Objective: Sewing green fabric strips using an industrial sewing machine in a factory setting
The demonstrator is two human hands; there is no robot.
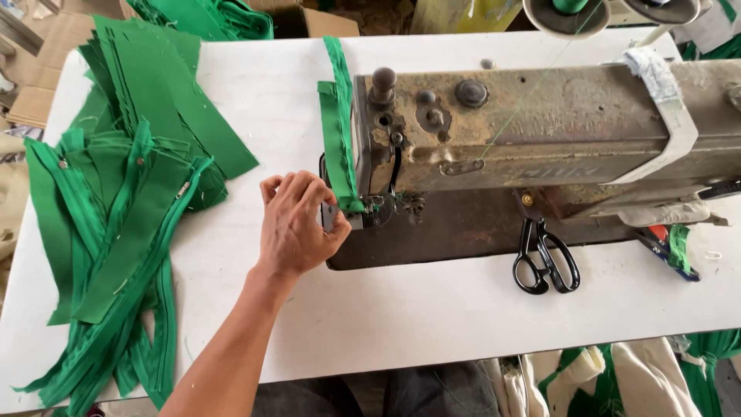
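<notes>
one hand point(293, 224) is in view, the left, reaching in from the bottom edge over the white surface point(432, 309) to the needle end of an old, worn sewing machine point(540, 131). its fingers are curled and pinched on the lower end of a narrow green fabric strip point(338, 131), right by the presser foot; the strip runs up from there, draped against the machine's left face and over its top edge. the right hand does not show anywhere.

well to the left of the hand lies a loose pile of green fabric pieces point(131, 208) (some with zippers sewn in, metal pulls showing), spilling over the surface's left edge. black-handled scissors point(546, 259) rest on the surface just in front of the machine bed, well to the right of the hand. a thin green thread point(532, 89) crosses the machine's top from a spool point(570, 9) behind it.
</notes>
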